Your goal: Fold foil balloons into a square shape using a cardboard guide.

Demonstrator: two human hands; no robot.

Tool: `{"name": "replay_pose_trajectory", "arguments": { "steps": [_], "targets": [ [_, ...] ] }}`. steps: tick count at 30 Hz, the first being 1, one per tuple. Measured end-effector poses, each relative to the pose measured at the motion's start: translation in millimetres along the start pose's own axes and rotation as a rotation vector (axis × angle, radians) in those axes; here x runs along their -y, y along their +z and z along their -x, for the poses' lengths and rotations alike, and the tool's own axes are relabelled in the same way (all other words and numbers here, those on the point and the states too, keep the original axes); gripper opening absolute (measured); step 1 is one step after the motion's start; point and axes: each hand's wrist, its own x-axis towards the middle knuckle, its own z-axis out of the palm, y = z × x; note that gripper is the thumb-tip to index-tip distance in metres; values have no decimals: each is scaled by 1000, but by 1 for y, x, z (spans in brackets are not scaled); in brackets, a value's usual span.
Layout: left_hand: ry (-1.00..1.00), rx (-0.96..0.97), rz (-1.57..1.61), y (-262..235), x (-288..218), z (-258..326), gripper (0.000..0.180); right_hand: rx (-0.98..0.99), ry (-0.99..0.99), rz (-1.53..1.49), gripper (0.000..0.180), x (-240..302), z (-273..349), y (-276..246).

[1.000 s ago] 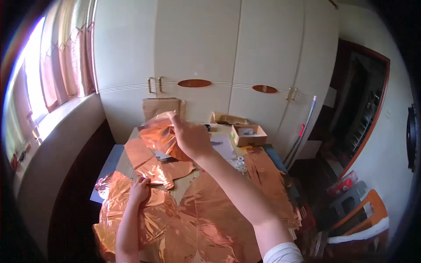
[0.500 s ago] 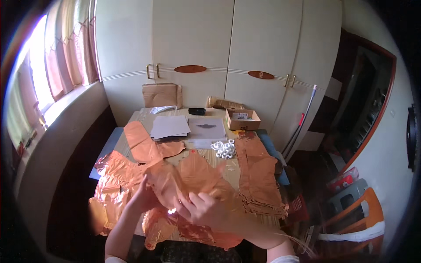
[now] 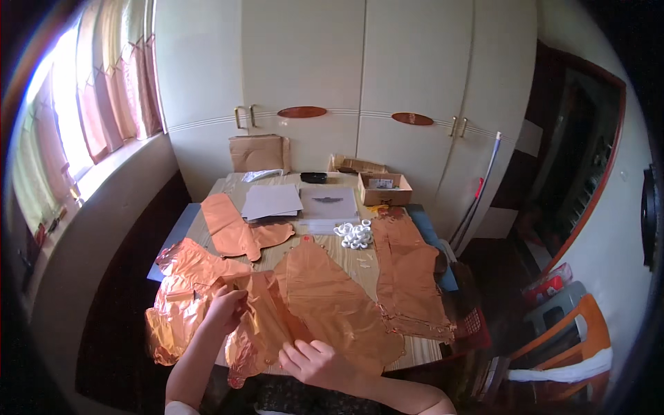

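- the left hand [image 3: 227, 310] is at the near side, left of the middle; its thumb and fingers are pinching the upper left part of the held foil [image 3: 261, 308].
- the right hand [image 3: 319, 365] is nearer and more to the right; its fingers are bent and close together, with the tips at the foil's near right part. i cannot tell if the thumb presses from below.
- the held foil is copper-coloured and creased, between both hands, over the near edge of the table [image 3: 356, 280].
- the middle foil [image 3: 321, 277] lies flat just right of it.
- the crumpled foil [image 3: 181, 287] lies to the left.
- the foil pile [image 3: 409, 273] is at the right.
- farther are white rings [image 3: 355, 235], grey sheets [image 3: 272, 200] and an open box [image 3: 384, 196].
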Motion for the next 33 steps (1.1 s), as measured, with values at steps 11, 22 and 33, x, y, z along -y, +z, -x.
{"name": "replay_pose_trajectory", "arguments": {
  "steps": [11, 22, 33],
  "targets": [
    [94, 456, -174, 24, -34, 152, 41, -156, 699, -1027, 86, -19, 51, -56],
    [244, 667, -28, -13, 2, 148, 30, -200, 679, -1554, 112, 15, 104, -18],
    [127, 380, -62, -26, 7, 130, 25, -313, 1244, -2403, 90, 44, 149, -13]
  ]
}}
